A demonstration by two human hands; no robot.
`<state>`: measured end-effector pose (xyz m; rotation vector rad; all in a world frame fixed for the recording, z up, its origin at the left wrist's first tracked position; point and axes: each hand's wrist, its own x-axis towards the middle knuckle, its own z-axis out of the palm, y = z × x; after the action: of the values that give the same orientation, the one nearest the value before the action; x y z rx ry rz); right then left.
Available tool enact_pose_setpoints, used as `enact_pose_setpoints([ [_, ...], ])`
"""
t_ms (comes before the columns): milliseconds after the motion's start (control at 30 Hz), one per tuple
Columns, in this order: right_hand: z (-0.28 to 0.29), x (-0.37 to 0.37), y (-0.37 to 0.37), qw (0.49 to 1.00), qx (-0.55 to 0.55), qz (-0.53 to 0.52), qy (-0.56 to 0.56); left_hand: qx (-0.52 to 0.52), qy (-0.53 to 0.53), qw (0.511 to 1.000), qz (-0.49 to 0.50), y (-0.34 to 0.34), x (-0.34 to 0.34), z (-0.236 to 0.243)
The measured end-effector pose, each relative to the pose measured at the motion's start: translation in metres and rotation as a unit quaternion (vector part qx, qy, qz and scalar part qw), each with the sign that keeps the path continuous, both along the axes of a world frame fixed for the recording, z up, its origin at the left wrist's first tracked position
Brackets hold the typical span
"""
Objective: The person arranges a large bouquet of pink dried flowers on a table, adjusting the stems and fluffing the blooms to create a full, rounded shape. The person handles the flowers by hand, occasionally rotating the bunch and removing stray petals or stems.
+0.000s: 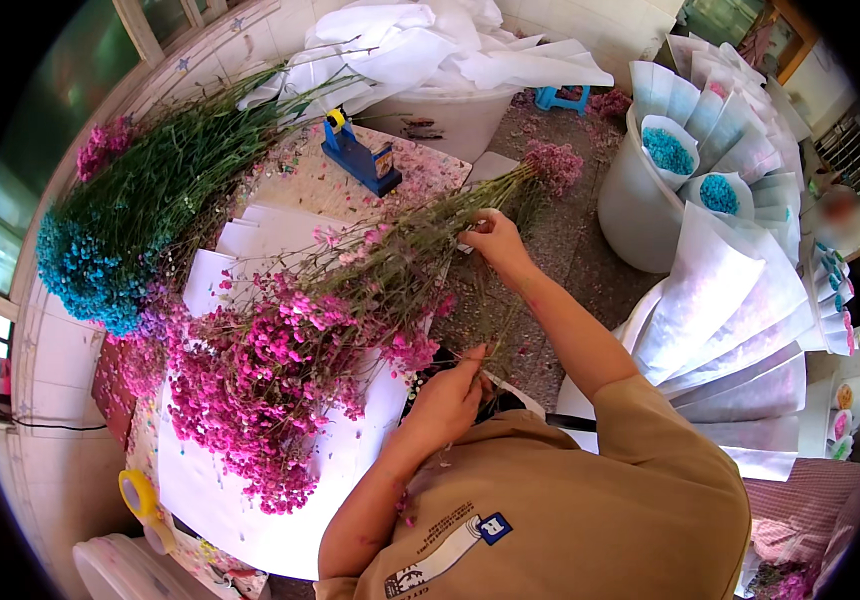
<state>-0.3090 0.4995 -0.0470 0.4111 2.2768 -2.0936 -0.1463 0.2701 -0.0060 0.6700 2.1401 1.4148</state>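
Note:
A big bunch of pink dried flowers lies over white wrapping paper on the table, its thin stems running up to the right. My right hand is at the stem end of this bunch, thumb and fingers closed on stems. Close to my body, my left hand has its thumb and forefinger pinched together; a thin flower stem seems to run from them, and its other fingers are partly hidden. A small pink flower cluster hangs past the table edge, beyond my right hand.
Left of the pink bunch lie blue flowers with long green stems. A blue tape dispenser stands at the back, and yellow tape near the front left. Buckets on the right hold wrapped bouquets; a white bin holds white wrapping.

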Motion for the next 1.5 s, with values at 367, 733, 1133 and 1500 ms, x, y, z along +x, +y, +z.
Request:
enact_pose_setpoints([
  [367, -0.017, -0.027, 0.031, 0.975, -0.181, -0.075, -0.101, -0.011, -0.004, 0.998, -0.055, 0.014, 0.006, 0.011],
  [733, -0.023, -0.047, 0.052, 0.993, 0.049, -0.042, -0.095, 0.033, 0.042, 0.995, -0.09, 0.019, 0.02, 0.014],
  [1133, 0.002, -0.033, 0.101, 0.984, 0.04, 0.117, -0.128, -0.011, 0.046, 0.991, -0.124, 0.025, 0.023, 0.009],
  [1500, -0.028, -0.029, 0.076, 0.998, 0.016, 0.03, -0.049, -0.041, 0.033, 0.987, -0.15, 0.029, 0.021, 0.018],
])
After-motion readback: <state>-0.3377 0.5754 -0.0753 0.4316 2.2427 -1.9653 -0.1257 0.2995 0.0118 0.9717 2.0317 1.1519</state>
